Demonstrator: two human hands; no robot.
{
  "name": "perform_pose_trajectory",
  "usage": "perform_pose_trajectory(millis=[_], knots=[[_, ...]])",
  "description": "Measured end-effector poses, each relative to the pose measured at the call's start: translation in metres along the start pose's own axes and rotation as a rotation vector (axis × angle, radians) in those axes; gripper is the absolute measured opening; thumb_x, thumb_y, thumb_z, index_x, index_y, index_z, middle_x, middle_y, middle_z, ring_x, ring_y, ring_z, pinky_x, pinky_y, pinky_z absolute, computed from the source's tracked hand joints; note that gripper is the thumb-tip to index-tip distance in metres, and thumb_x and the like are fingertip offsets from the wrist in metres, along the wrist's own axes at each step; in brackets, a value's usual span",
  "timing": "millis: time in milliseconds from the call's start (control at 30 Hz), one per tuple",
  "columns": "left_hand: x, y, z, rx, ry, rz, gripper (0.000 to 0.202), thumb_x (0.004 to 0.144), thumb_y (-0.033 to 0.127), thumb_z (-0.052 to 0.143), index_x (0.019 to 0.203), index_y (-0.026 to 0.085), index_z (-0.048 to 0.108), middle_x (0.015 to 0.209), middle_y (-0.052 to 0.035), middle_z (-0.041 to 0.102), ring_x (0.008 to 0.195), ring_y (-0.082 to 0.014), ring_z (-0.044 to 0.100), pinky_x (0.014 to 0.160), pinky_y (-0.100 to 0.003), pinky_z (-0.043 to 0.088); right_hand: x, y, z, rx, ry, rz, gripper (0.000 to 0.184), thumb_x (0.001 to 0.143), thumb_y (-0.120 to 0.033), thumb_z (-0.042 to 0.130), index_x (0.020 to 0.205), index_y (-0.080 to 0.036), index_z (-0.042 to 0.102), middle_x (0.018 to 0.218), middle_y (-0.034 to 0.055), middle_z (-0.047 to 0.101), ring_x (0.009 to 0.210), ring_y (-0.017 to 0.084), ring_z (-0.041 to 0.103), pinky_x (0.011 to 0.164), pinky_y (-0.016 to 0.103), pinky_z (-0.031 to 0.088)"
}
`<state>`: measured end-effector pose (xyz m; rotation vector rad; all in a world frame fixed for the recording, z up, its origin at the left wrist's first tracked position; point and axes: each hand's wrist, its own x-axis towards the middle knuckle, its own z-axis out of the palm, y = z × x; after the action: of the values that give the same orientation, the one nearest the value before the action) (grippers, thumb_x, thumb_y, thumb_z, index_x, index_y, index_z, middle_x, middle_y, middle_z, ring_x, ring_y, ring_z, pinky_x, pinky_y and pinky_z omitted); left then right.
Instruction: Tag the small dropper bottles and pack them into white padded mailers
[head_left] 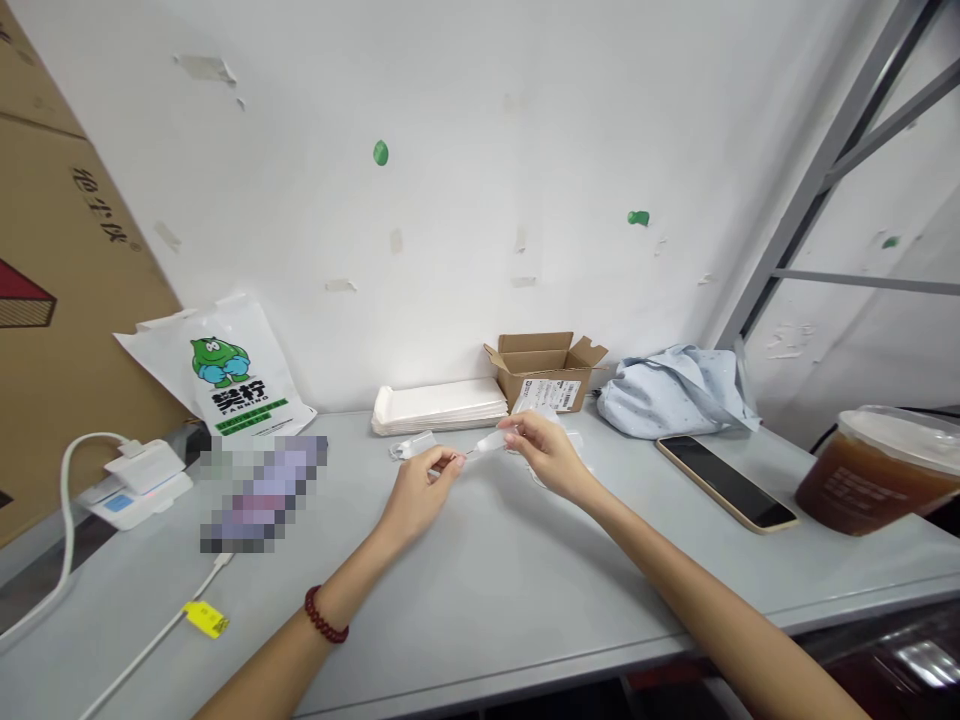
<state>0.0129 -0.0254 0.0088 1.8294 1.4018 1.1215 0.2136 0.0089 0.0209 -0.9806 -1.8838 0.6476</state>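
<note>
Over the middle of the grey desk point(480, 580), my right hand point(551, 455) pinches a small white piece point(491, 441), flat and slim, like a little tube or packet; its exact kind is not clear. My left hand point(420, 490), with a dark red bead bracelet point(325, 616) at the wrist, is closed in a pinch at the left end of this piece. Something thin and dark shows at those fingertips, too small to name. Behind the left hand lies a small clear plastic wrapper point(411, 446) with white contents. More clear plastic lies behind and under my right hand, partly hidden.
White flat envelopes point(442, 403) are stacked by the wall, beside an opened cardboard box point(547, 370). To the right are a light blue cloth bag point(675, 390), a phone point(726, 483) and a drink cup point(870, 475). Leftward stand a white bag point(240, 365) and a power strip point(139, 485).
</note>
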Motion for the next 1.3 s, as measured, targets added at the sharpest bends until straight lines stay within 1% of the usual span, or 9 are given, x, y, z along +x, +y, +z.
perform_pose_trajectory(millis=[133,333,433,633,800,967,1133,1300], knots=[[0.0003,0.0016,-0.0013,-0.022,-0.007,0.009,0.029,0.081,0.040,0.049,0.081,0.016,0.066,0.082,-0.0049,0.069,0.076,-0.0188,0.060,0.068,-0.028,0.045,-0.0002,-0.0011,0.0016,0.053,0.003,0.026,0.016,0.084,-0.027,0.049,0.094,-0.019,0.059,0.069,-0.0011,0.053,0.066,0.014,0.057,0.062,0.028,0.044],[0.0020,-0.0013,-0.0010,-0.121,-0.040,-0.025,0.031,0.077,0.040,0.055,0.086,0.016,0.071,0.087,-0.0065,0.071,0.078,-0.0198,0.061,0.066,-0.027,0.046,-0.0011,-0.0022,0.0028,0.148,-0.016,0.067,0.019,0.084,-0.031,0.050,0.096,-0.019,0.058,0.069,-0.0010,0.055,0.071,0.015,0.061,0.062,0.028,0.046],[0.0014,-0.0011,-0.0010,-0.127,-0.045,-0.005,0.030,0.075,0.040,0.056,0.085,0.017,0.073,0.085,-0.0054,0.072,0.077,-0.0196,0.061,0.064,-0.027,0.045,-0.0017,-0.0036,0.0037,0.164,-0.015,0.071,0.018,0.083,-0.031,0.052,0.094,-0.019,0.059,0.066,-0.0020,0.053,0.068,0.015,0.059,0.060,0.027,0.045],[0.0007,0.0001,-0.0008,-0.132,-0.045,0.009,0.030,0.075,0.040,0.057,0.085,0.018,0.074,0.086,-0.0052,0.072,0.076,-0.0191,0.061,0.064,-0.027,0.045,-0.0019,-0.0056,0.0035,0.157,-0.031,0.062,0.019,0.083,-0.032,0.051,0.093,-0.018,0.059,0.066,-0.0019,0.054,0.062,0.012,0.055,0.055,0.025,0.042],[0.0006,-0.0003,-0.0001,-0.117,-0.047,0.016,0.030,0.076,0.042,0.057,0.083,0.019,0.074,0.083,-0.0043,0.071,0.076,-0.0193,0.060,0.063,-0.027,0.045,-0.0017,-0.0055,0.0020,0.128,-0.038,0.052,0.019,0.083,-0.032,0.051,0.092,-0.018,0.060,0.062,-0.0031,0.051,0.057,0.011,0.050,0.053,0.024,0.040],[-0.0003,0.0003,-0.0004,-0.103,-0.062,0.042,0.030,0.077,0.041,0.055,0.079,0.017,0.074,0.078,-0.0048,0.068,0.074,-0.0184,0.057,0.062,-0.026,0.042,-0.0016,-0.0066,0.0001,0.062,-0.045,0.039,0.019,0.084,-0.032,0.051,0.091,-0.018,0.061,0.061,-0.0035,0.046,0.054,0.010,0.043,0.052,0.023,0.036],[-0.0034,0.0036,0.0007,-0.016,-0.075,0.105,0.030,0.081,0.039,0.052,0.075,0.019,0.073,0.071,-0.0030,0.064,0.067,-0.0165,0.052,0.060,-0.026,0.039,-0.0020,-0.0081,-0.0020,-0.027,-0.021,-0.046,0.017,0.084,-0.029,0.051,0.089,-0.018,0.063,0.072,0.0002,0.054,0.058,0.011,0.047,0.053,0.024,0.037],[-0.0053,0.0029,0.0018,0.027,-0.089,0.123,0.029,0.084,0.036,0.049,0.077,0.020,0.072,0.069,-0.0028,0.061,0.066,-0.0165,0.051,0.061,-0.026,0.039,-0.0023,-0.0085,-0.0025,-0.060,-0.029,-0.084,0.015,0.084,-0.027,0.052,0.088,-0.018,0.063,0.078,0.0022,0.058,0.061,0.011,0.050,0.055,0.025,0.040]])
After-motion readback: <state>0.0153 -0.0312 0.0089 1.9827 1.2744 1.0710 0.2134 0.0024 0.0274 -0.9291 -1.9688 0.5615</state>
